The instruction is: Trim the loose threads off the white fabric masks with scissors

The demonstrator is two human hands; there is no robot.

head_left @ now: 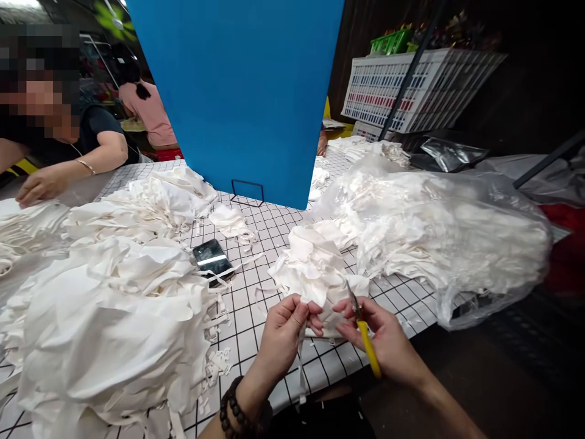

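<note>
My left hand (291, 322), with a dark bead bracelet at the wrist, pinches a white fabric piece (315, 259) by its near edge. A narrow white strip (301, 366) hangs down below these fingers. My right hand (377, 335) holds small scissors with yellow handles (368, 347), their metal blades pointing up and away from me. The fingertips of that hand are close to the cloth; whether they touch it I cannot tell. Both hands are at the near edge of the grid-patterned table (249, 317).
Large heaps of white fabric (114, 329) cover the left side, with a phone (212, 261) beside them. A clear plastic bag (457, 231) of white pieces lies right. A blue panel (247, 97) stands behind. Across the left corner sits a person (50, 134). Crates (397, 88) stand back right.
</note>
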